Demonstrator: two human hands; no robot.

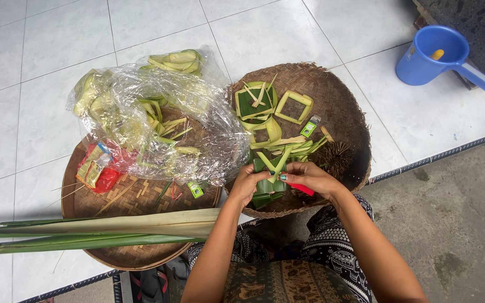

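My left hand [246, 184] and my right hand [309, 178] meet over the near rim of a round woven tray [341, 106]. Together they hold a small folded piece of dark green leaf with pale strips [269, 175]. My right hand also grips a red-handled tool [301, 189], whose blade is hidden. On the tray beyond lie a square leaf basket [255, 101], an empty square leaf frame [294, 106], loose pale strips [290, 145] and a small green box [310, 126].
A second woven tray [136, 202] at left holds a clear plastic bag [158, 115] of leaf pieces and a red packet [99, 168]. Long palm leaves [85, 230] lie across it. A blue scoop [439, 53] stands at the back right on the tiled floor.
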